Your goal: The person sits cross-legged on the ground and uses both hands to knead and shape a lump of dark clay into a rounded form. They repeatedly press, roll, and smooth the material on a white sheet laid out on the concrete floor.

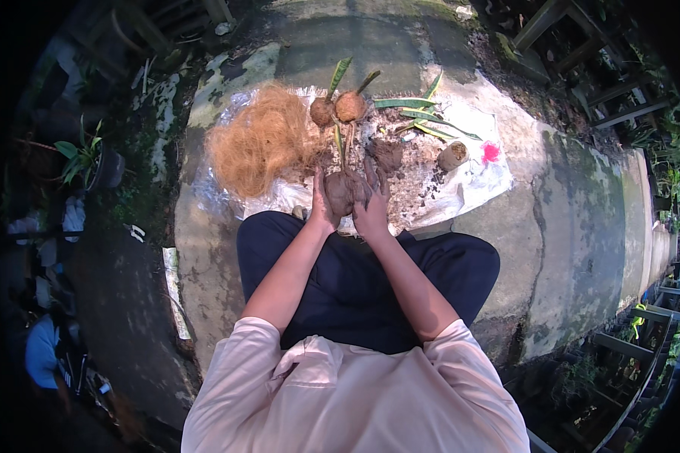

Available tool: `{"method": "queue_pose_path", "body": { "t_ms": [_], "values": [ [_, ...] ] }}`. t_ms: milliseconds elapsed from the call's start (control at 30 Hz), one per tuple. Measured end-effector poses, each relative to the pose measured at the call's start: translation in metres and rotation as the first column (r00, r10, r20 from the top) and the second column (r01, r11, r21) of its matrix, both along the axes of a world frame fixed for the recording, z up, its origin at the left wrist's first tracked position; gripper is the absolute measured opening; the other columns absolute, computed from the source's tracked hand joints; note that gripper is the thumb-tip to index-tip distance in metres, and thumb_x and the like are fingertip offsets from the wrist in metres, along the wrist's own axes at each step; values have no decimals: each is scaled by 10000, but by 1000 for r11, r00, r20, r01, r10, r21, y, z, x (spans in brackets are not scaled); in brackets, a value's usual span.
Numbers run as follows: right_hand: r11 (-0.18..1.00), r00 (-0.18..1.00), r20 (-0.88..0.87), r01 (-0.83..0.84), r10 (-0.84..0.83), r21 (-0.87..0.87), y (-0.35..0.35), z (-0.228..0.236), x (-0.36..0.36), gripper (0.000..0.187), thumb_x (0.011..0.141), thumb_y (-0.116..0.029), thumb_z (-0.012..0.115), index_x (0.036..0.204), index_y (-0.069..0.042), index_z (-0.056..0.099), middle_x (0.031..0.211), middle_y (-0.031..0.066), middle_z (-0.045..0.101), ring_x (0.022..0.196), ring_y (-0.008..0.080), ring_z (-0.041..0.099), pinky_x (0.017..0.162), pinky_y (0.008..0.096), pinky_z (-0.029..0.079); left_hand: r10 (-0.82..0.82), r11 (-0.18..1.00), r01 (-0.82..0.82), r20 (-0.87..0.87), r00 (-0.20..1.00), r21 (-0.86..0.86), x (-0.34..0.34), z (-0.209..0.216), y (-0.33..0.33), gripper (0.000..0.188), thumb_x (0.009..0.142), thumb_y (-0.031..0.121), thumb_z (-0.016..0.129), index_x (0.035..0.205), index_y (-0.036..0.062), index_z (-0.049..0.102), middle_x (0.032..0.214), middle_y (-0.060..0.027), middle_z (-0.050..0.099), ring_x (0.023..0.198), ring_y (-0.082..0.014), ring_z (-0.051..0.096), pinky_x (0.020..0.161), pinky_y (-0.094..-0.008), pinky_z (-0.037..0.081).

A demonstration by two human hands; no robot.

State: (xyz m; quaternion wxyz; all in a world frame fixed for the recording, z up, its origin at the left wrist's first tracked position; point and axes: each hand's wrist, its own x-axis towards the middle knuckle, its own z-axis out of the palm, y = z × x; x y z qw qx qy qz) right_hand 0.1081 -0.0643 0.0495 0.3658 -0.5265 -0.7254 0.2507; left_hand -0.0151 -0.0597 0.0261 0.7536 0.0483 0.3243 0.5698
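Between my palms is a ball of wet brown mud (340,194), with a green and yellow snake plant leaf (340,145) standing up out of it. My left hand (322,205) cups its left side. On its right side presses my right hand (373,204), muddy along the fingers. Just beyond lie two round fibre-wrapped balls, a dark one (322,112) and a lighter brown one (350,106), each with a leaf rising from it. A lump of dark soil (387,154) sits right of my right fingertips.
A heap of golden fibre (260,143) covers the left of a white sheet (476,185). Loose snake plant leaves (430,117) lie at its far right, near a brown soil-filled pot (452,155) and a pink patch (491,152). A potted plant (106,166) stands left of the concrete path.
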Motion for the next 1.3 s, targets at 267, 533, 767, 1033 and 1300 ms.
{"method": "queue_pose_path", "body": {
  "t_ms": [267, 533, 767, 1033, 1300],
  "values": [
    [975, 962, -237, -169, 133, -141, -5, 23, -2, 737, 820, -266, 698, 1449, -110, 347, 1427, 204, 418, 1303, 430, 387, 1093, 469, 312, -35, 999, 36, 52, 998, -8, 5, 31, 1, 864, 874, 773, 286, 1477, 155, 331, 1454, -108, 413, 1321, -309, 409, 1111, -492, 300],
    [964, 867, -495, -90, -48, -252, 16, 27, 12, 669, 737, -128, 769, 1329, -42, 470, 1138, 168, 604, 1083, 344, 581, 970, 429, 442, -128, 987, 146, -218, 968, 69, 14, 7, 6, 982, 795, 865, 266, 1519, 201, 246, 1525, -81, 329, 1388, -284, 331, 1112, -468, 291],
    [968, 928, 346, -199, 136, 153, 16, -20, 22, 552, 876, -202, 599, 1367, -9, 437, 1330, 226, 493, 1194, 395, 473, 1037, 441, 370, -111, 993, 118, -232, 966, 19, 25, 11, -12, 790, 920, 701, 336, 1471, 137, 310, 1434, -75, 428, 1275, -221, 455, 1013, -374, 410],
    [993, 993, -91, -80, 73, -83, -4, 7, 10, 691, 840, -273, 581, 1434, -19, 337, 1360, 228, 462, 1214, 426, 445, 1060, 455, 337, 107, 994, -93, -329, 938, 59, 20, 11, -10, 597, 976, 559, 426, 1211, 23, 541, 1118, -86, 627, 1026, -179, 614, 912, -338, 488],
    [990, 978, -208, -7, -24, -144, -9, 1, -4, 687, 809, -286, 629, 1398, -30, 384, 1370, 231, 434, 1233, 432, 439, 1036, 466, 363, 102, 995, -92, -312, 945, 47, 25, 8, -11, 624, 955, 602, 421, 1216, 45, 527, 1128, -87, 613, 1033, -202, 604, 920, -360, 486]
  ]
}}
